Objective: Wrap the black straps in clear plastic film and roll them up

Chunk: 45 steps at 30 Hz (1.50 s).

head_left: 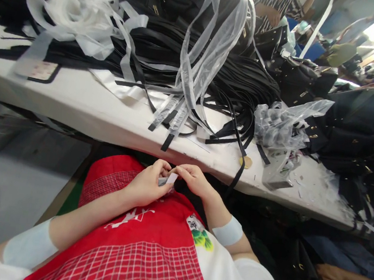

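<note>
over the red apron (pixel 142 230), just off the near edge of the surface (pixel 65 92), a small white piece (pixel 171 179) sits between two bare hands. the left hand (pixel 152 179) has its fingers curled around it, thumb close along its side; the right hand (pixel 193 178) pinches at its upper end. how firmly either one grips cannot be told, as the fingers hide part of it, nor whether the greyish bit beside it belongs to the same piece.

the likeliest slip is a dropped piece: it looks small and thin, so one loose fingertip could let it fall into the folds of the apron, where it might be hard to find. if the fingers pull unevenly, it could crease or tear.

a black strap (pixel 238 176) hangs over the edge near the right forearm; a careless lift of that arm could catch it and drag at the tangled heap of straps (pixel 246 79). the clear plastic strips (pixel 220 48) lie across that heap, so one tug might bring several down, perhaps with the crumpled clear bag (pixel 278 124) just beside.
</note>
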Each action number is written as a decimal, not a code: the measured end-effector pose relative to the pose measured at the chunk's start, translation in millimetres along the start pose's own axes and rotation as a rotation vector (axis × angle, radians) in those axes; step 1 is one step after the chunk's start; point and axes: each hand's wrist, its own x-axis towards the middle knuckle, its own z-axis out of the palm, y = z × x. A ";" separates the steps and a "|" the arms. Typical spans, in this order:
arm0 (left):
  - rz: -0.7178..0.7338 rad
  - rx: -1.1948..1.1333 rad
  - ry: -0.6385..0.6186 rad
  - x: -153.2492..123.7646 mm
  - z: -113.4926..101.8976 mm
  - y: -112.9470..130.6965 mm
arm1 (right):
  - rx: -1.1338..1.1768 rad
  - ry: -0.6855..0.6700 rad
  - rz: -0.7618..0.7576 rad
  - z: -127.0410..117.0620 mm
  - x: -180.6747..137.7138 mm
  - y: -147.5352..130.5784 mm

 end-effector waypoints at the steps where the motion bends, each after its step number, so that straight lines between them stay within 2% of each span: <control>1: 0.003 0.013 -0.020 0.3 0.6 -1.7 | 0.025 -0.038 0.013 -1.8 -2.1 -2.0; 4: 0.018 0.025 -0.073 0.8 1.2 -3.9 | 0.013 -0.089 0.068 -4.1 -6.5 -3.3; 9: 0.021 -0.018 -0.112 0.8 0.8 0.8 | -0.044 -0.051 0.164 -2.9 -4.8 7.5; 13: 0.037 -0.090 -0.147 2.0 -5.4 6.3 | 0.011 -0.038 0.158 -2.3 -2.5 9.6; 16: 0.041 -0.013 -0.181 5.5 -15.1 10.0 | -0.040 0.029 0.095 -3.0 -2.5 0.1; 19: -0.039 -0.062 -0.392 10.3 -24.5 14.1 | -0.177 0.055 -0.022 -4.8 -2.2 -15.5; 21: -0.089 -0.155 -0.541 12.7 -28.4 16.8 | -0.313 0.026 -0.135 -5.8 -2.1 -25.0; 23: -0.107 -0.207 -0.612 13.1 -29.4 18.4 | -0.453 -0.017 -0.244 -6.1 -2.7 -30.7; 25: -0.126 -0.242 -0.649 11.4 -27.7 17.9 | -0.521 -0.038 -0.288 -5.8 -4.0 -31.3; 28: -0.159 -0.276 -0.649 5.6 -22.3 14.0 | -0.374 -0.063 -0.153 -5.7 -5.6 -25.0; 32: -0.151 -0.274 -0.640 -3.6 -19.3 13.8 | -0.042 -0.221 0.136 -10.3 -4.7 -15.8; 37: -0.192 -0.277 -0.699 -6.9 -22.2 22.2 | -0.006 -0.314 0.234 -16.3 -1.3 -17.2; 40: -0.216 -0.308 -0.706 -5.8 -19.2 20.0 | -0.110 -0.327 0.159 -12.8 -3.0 -23.6; 45: -0.283 -0.486 -0.652 1.8 -17.9 7.9 | -0.735 -0.082 -0.218 -0.5 -16.6 -36.1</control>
